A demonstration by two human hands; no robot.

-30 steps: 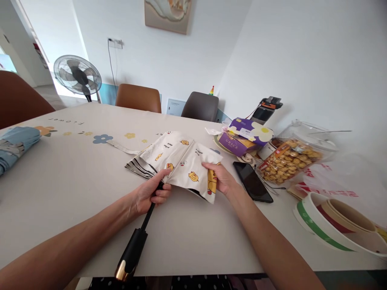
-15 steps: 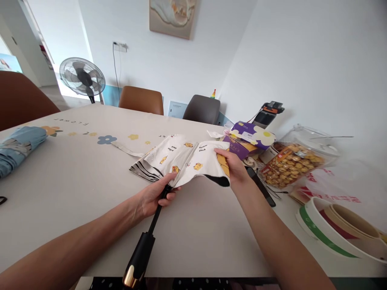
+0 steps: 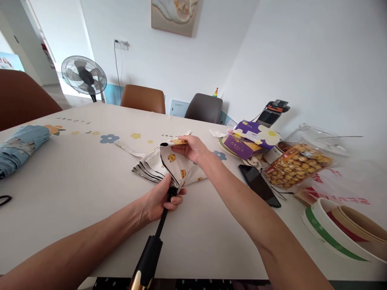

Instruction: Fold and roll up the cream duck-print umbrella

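Note:
A white folding umbrella [image 3: 193, 171] with yellow duck prints and black lining is partly folded above the table. Its black handle [image 3: 148, 257] with a gold tip points toward me. My left hand [image 3: 165, 197] wraps round the shaft just below the gathered fabric, its thumb resting on the cloth. With fingers pinched, my right hand [image 3: 190, 148] grips a fabric panel's edge and holds it over to the left. On the left of the canopy, several pleats lie stacked, and a white strap [image 3: 128, 149] stretches out onto the table. The right fingertips are partly hidden by the cloth.
A folded blue umbrella [image 3: 26, 145] lies at the left of the table [image 3: 75, 217]. Along the right are a phone [image 3: 260, 185], a purple box [image 3: 242, 145], a clear snack jar [image 3: 299, 161] and white-and-green tubs [image 3: 326, 233]. Chairs [image 3: 143, 98] and a fan [image 3: 84, 76] stand beyond.
My right hand has moved left and slightly up, carrying the fabric edge from the right side over toward the stacked pleats. My left hand keeps its hold on the shaft.

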